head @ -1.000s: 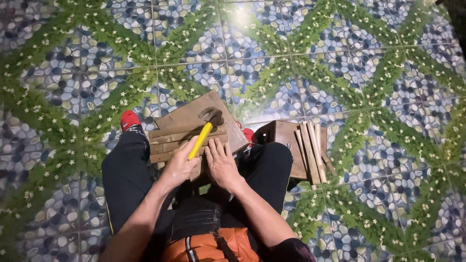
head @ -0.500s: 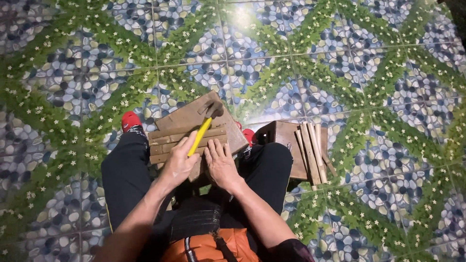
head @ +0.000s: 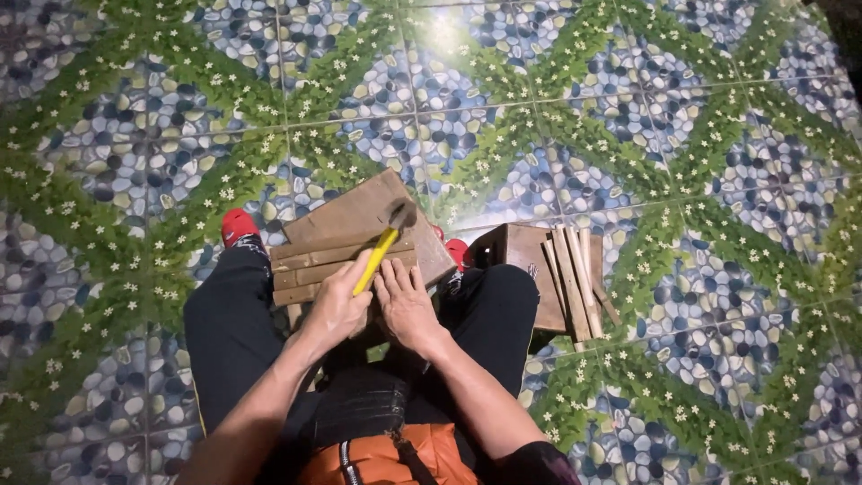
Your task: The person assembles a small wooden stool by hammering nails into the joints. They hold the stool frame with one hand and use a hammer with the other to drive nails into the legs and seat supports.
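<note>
I sit over a small brown wooden piece (head: 359,235) made of a board and slats, resting between my knees. My left hand (head: 339,305) grips the yellow handle of a hammer (head: 382,250), whose dark head points up and away over the board. Flat beside it lies my right hand (head: 406,302), fingers pressing on the near slats of the wooden piece.
To the right stands a brown wooden box (head: 525,260) with several loose slats (head: 575,274) laid across it. My red shoes (head: 238,224) rest on a floor of pebble-and-leaf patterned tiles (head: 628,117). An orange garment (head: 386,454) covers my lap.
The hammer head has shifted slightly upward over the board. Both hands stay in about the same place.
</note>
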